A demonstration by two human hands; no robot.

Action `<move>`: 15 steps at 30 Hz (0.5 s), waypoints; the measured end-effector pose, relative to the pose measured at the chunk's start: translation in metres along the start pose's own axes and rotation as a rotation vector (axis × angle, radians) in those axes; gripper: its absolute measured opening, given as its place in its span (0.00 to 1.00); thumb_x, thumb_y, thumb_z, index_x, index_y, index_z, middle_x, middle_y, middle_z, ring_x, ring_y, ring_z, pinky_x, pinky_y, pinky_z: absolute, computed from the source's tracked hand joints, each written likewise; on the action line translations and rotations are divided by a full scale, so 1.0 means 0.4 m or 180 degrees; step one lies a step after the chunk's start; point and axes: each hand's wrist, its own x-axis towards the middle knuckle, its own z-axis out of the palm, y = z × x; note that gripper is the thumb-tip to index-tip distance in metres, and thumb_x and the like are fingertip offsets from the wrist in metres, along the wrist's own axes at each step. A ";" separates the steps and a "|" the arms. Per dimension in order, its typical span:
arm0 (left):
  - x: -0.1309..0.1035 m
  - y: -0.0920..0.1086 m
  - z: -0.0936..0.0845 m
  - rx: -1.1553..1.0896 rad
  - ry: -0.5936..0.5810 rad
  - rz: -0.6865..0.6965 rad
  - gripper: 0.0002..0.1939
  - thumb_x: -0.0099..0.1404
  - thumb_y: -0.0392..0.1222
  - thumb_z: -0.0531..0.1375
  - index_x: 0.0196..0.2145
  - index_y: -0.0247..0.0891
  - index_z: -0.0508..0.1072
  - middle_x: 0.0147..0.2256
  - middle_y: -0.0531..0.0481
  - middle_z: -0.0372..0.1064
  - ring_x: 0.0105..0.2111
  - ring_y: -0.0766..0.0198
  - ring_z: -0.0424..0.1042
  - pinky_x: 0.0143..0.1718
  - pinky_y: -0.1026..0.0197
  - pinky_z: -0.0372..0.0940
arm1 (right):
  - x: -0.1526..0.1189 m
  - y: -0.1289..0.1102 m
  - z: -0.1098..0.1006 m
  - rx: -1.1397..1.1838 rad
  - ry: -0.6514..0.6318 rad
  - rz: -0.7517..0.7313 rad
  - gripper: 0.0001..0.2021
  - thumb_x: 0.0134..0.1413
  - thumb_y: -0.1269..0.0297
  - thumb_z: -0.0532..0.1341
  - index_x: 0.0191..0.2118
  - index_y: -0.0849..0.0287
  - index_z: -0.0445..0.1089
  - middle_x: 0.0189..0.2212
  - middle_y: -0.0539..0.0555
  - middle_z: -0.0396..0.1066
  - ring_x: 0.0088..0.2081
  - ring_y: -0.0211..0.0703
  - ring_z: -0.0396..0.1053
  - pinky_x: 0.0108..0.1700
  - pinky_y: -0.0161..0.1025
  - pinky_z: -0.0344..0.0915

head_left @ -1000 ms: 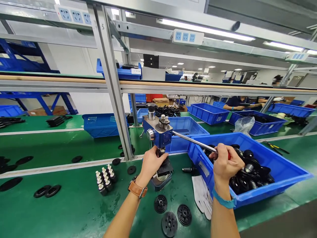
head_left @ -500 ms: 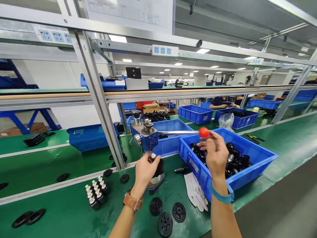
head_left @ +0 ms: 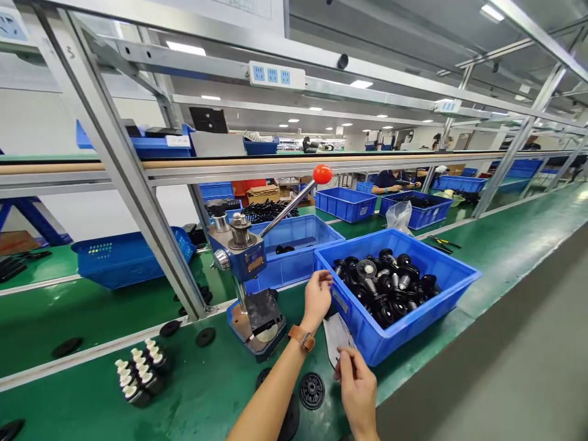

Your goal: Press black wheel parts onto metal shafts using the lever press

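Observation:
My left hand (head_left: pixel 318 300), with a brown watch strap, is beside the left wall of a blue bin (head_left: pixel 367 340). Its fingers are loosely bent, slightly apart, and no held thing shows. Below it, my right hand (head_left: pixel 357 386) has thumb and fingers pinched together; what lies between them is unclear, with a dark shape beside the fingertips. A white glove (head_left: pixel 337 337) lies partly behind the hands. A ribbed black disc (head_left: pixel 312 391) is left of my right hand. The blue hand press (head_left: pixel 245 254) stands farther left, its red-knobbed lever (head_left: pixel 322 174) raised and untouched.
Black wheel-like parts (head_left: pixel 390 285) fill the near bin. Another blue bin (head_left: pixel 294 263) stands behind the press. White-tipped black pieces (head_left: pixel 140 373) stand grouped at left. Pliers (head_left: pixel 444 244) lie beyond the near bin. A metal post (head_left: pixel 138 184) rises left of the press.
My right hand has let go of the red knob and dropped low; the lever has swung up. My left hand has left the press for the bin's side, and the black part has left the press.

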 end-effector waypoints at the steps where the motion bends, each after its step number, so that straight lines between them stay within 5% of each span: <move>1: -0.010 -0.035 -0.016 0.0280 0.0137 -0.0053 0.22 0.67 0.23 0.48 0.51 0.37 0.73 0.53 0.39 0.73 0.56 0.57 0.73 0.61 0.51 0.65 | -0.016 0.021 0.005 -0.0029 -0.0033 0.0025 0.28 0.62 0.36 0.57 0.38 0.59 0.79 0.19 0.52 0.70 0.22 0.44 0.70 0.26 0.37 0.66; 5: -0.062 -0.163 -0.052 0.1336 0.0131 -0.0301 0.24 0.57 0.18 0.55 0.48 0.31 0.75 0.53 0.30 0.72 0.60 0.41 0.67 0.63 0.38 0.58 | -0.033 0.041 0.036 0.0032 0.0065 -0.0016 0.26 0.63 0.38 0.58 0.37 0.57 0.79 0.18 0.50 0.67 0.21 0.43 0.68 0.27 0.37 0.66; 8: -0.081 -0.204 -0.051 0.1846 -0.0028 -0.0321 0.17 0.60 0.21 0.57 0.45 0.31 0.76 0.52 0.30 0.72 0.60 0.39 0.67 0.62 0.39 0.58 | -0.003 0.006 0.050 0.0059 -0.0068 -0.0225 0.24 0.64 0.40 0.58 0.38 0.57 0.79 0.19 0.51 0.69 0.22 0.43 0.70 0.28 0.36 0.67; 12: -0.114 -0.170 -0.065 0.2125 -0.0040 -0.0271 0.12 0.69 0.30 0.55 0.46 0.33 0.75 0.50 0.35 0.73 0.53 0.47 0.73 0.55 0.50 0.63 | 0.063 -0.073 0.045 0.0098 -0.0182 -0.0613 0.22 0.66 0.44 0.58 0.39 0.59 0.78 0.22 0.52 0.72 0.23 0.42 0.71 0.26 0.35 0.67; 15: -0.175 -0.097 -0.117 0.1907 0.0094 0.0225 0.10 0.72 0.38 0.56 0.47 0.37 0.74 0.46 0.42 0.75 0.46 0.53 0.75 0.48 0.55 0.66 | 0.124 -0.174 0.038 0.0092 0.0064 -0.1025 0.19 0.67 0.48 0.59 0.39 0.60 0.78 0.23 0.52 0.73 0.23 0.40 0.70 0.28 0.35 0.68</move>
